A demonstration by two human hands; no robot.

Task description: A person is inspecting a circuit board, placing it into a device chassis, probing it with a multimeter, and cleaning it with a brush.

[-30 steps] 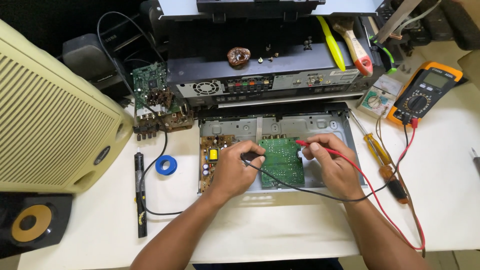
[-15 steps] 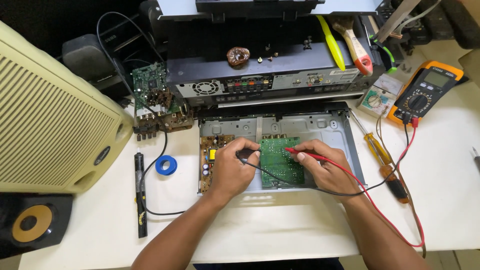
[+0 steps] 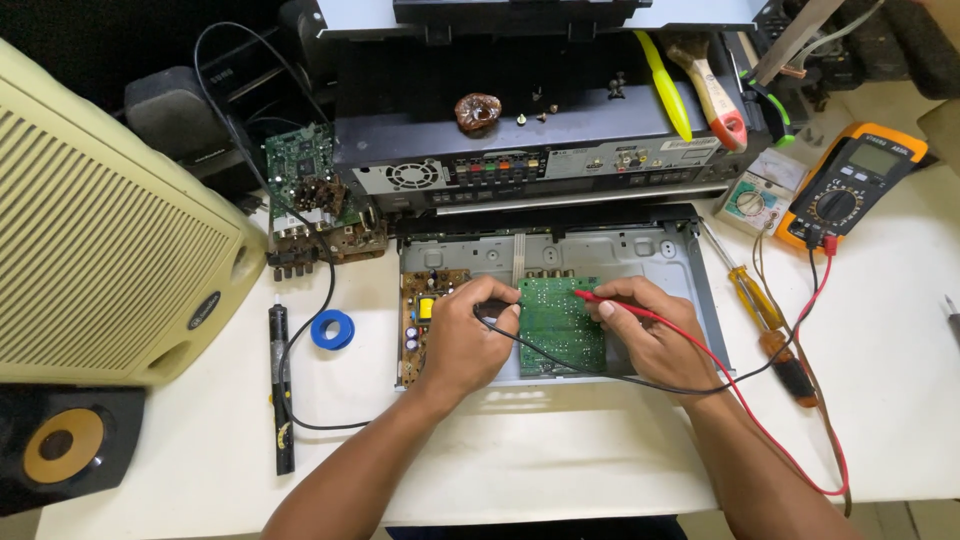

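Observation:
An opened metal chassis (image 3: pixel 640 250) lies on the white table with a green circuit board (image 3: pixel 562 335) in its middle and a brown power board (image 3: pixel 415 325) at its left. My left hand (image 3: pixel 470 335) pinches a black test probe (image 3: pixel 492 312) at the green board's left edge. My right hand (image 3: pixel 650 330) holds a red test probe (image 3: pixel 598 297), its tip on the board's upper right. Red and black leads run right to an orange multimeter (image 3: pixel 850 190).
A black player (image 3: pixel 540 140) stands behind the chassis, with a brush and yellow tool on top. A beige speaker (image 3: pixel 100 250) fills the left. A loose green board (image 3: pixel 305 175), blue tape roll (image 3: pixel 331 329), black soldering tool (image 3: pixel 282 390) and screwdrivers (image 3: pixel 760 310) lie around.
My right hand has shifted the red probe leftward, from the right part of the green board toward its upper middle. My left hand has barely moved.

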